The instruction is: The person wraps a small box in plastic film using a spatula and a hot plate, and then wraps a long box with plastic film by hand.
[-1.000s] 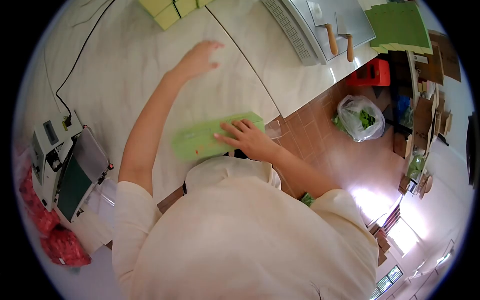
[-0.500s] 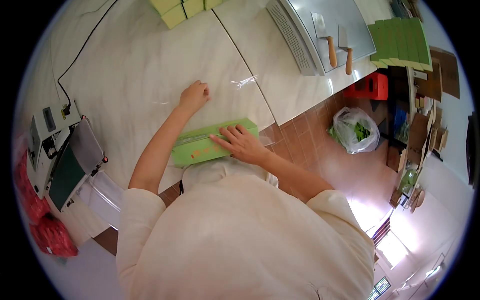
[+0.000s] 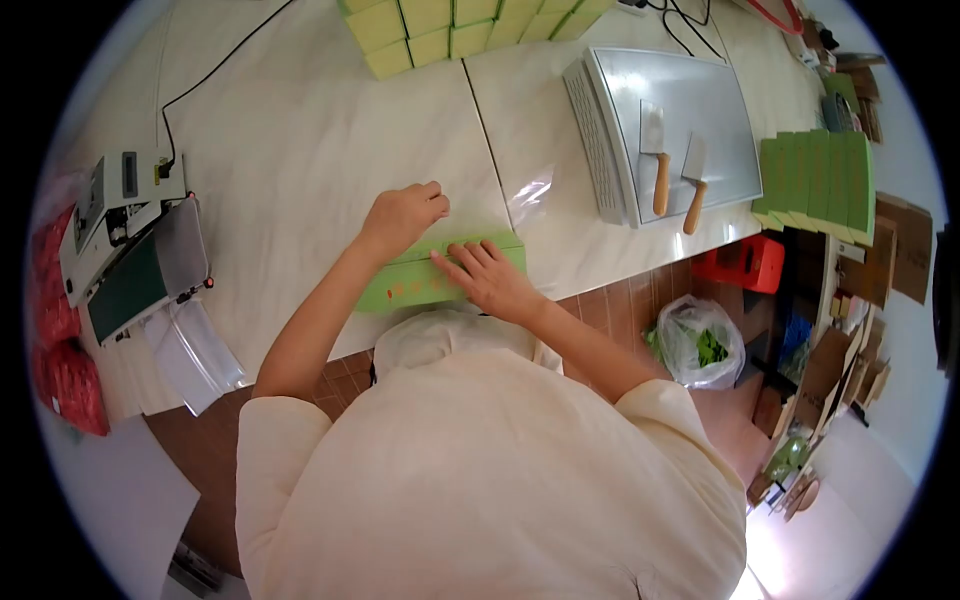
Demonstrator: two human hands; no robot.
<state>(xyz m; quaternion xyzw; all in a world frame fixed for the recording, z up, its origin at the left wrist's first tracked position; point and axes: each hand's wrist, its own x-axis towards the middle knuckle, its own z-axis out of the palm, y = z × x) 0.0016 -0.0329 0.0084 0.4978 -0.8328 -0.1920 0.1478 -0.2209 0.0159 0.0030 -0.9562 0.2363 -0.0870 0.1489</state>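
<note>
A long green box (image 3: 415, 289) with small orange-red marks lies at the table's near edge, against my body. My right hand (image 3: 495, 283) rests on its top and right part, fingers stretched out and slightly spread. Just above the box's far left edge is my left hand (image 3: 402, 218), its fingers curled together in a pinch. Whatever sits between those fingertips is too small to make out. A shiny piece of clear plastic film (image 3: 533, 196) lies on the table beyond the box.
A grey metal machine (image 3: 690, 120) carries two wooden-handled scrapers (image 3: 661, 185). Green boxes (image 3: 815, 185) stand to its right, and more stacked boxes (image 3: 450, 25) at the back. A device with a black cable (image 3: 125, 220) is on the left. A bag with green contents (image 3: 700, 345) sits on the floor.
My view has tilted, so the table and its things appear lower. My left hand has come closer to the box's far edge, still pinched. My right hand stays on the box.
</note>
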